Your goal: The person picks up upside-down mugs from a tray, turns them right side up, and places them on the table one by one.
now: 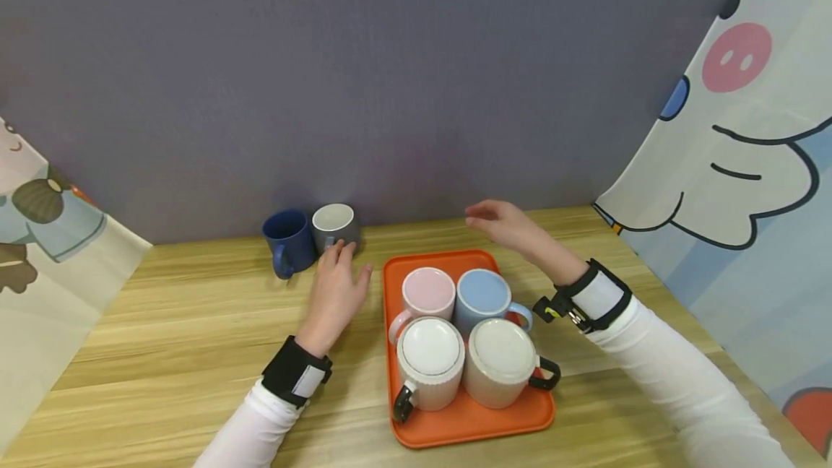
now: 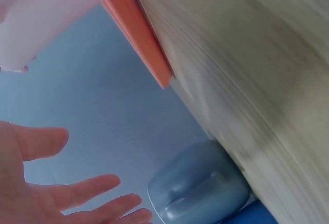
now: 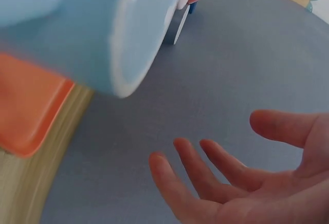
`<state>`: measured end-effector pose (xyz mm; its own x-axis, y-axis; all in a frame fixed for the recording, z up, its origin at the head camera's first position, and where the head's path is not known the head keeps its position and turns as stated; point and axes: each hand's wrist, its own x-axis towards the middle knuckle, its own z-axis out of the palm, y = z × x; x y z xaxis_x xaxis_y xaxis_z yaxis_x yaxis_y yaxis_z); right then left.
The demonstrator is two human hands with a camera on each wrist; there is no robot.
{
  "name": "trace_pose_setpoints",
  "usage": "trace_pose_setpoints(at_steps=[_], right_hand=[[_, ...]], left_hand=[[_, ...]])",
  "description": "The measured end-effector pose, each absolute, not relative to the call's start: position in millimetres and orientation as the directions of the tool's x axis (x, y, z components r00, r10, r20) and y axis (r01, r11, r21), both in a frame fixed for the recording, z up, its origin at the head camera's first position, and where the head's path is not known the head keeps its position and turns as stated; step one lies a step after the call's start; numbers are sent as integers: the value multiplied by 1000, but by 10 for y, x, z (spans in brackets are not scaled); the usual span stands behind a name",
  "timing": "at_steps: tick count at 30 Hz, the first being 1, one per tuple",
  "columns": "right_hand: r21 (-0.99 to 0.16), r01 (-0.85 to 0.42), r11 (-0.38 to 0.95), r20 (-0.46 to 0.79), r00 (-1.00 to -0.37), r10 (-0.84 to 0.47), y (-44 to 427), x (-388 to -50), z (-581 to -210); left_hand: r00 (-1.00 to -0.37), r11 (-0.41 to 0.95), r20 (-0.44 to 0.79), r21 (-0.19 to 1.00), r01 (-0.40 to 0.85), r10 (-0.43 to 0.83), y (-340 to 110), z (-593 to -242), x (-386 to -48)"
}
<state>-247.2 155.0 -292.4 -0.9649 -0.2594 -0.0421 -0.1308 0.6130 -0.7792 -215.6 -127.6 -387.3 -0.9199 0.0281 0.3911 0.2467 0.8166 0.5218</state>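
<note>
My left hand (image 1: 336, 300) reaches toward a grey mug (image 1: 347, 231) with a white inside, its fingers extended and nothing in its hold. Whether the fingertips touch the mug's handle I cannot tell. Close beside the grey mug is a dark blue mug (image 1: 295, 237); both are upright. In the left wrist view, the grey mug (image 2: 200, 185) appears just beyond the spread fingers. My right hand (image 1: 507, 224) hovers past the far right corner of an orange tray (image 1: 474, 435). Its fingers are loosely bent and hold nothing, as the right wrist view confirms for the hand (image 3: 241, 183).
Upside down on the tray are a pink mug (image 1: 429, 289), a light blue mug (image 1: 484, 292) and two white mugs with black handles, one at left (image 1: 430, 352) and one at right (image 1: 500, 356). A grey wall (image 1: 390, 92) rises behind the wooden table (image 1: 195, 338).
</note>
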Motion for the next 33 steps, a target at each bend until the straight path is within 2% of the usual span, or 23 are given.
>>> trace_pose_setpoints(at_steps=[10,17,25,33], right_hand=[[-783,-106,613,-93,-954,-284,1795,-2418,-3035],[-779,-139,612,-54,-957,-285,1912,-2371,-3142],[-752,-175,635,-10,-961,-277,2033,-2278,-3236],[-739,-161,654,-41,-958,-282,2124,-2165,-3254]], left_hand=[[-918,811,394,524,259,38,-1166,-3853,-2163],[-888,809,459,506,299,41,-1113,-3871,-2175],[-899,808,435,511,293,51,-1035,-3856,-2208],[-902,799,427,522,297,57,-946,-3825,-2210]])
